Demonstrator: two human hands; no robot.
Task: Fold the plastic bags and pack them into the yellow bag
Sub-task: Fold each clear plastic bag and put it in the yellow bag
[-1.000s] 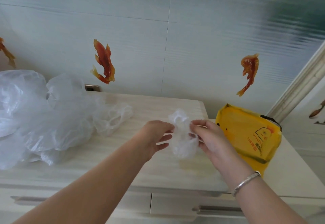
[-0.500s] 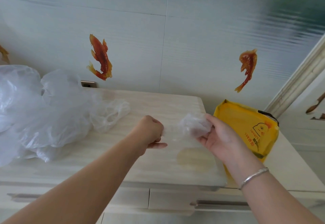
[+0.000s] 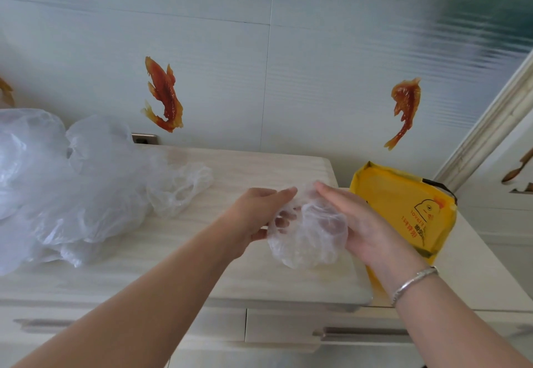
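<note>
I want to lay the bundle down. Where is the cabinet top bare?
Bare wood lies on the cabinet top between the loose bag pile and the hands, also along its front edge. The left side is crowded. The yellow bag fills the lower surface on the right.

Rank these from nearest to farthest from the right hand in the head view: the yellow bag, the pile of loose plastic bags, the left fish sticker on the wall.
From the right hand:
1. Yellow bag: just to its right, on the lower counter.
2. Pile of loose plastic bags: far left on the wooden top, beyond the left hand.
3. Left fish sticker: up on the wall, behind the pile's right end.
</note>
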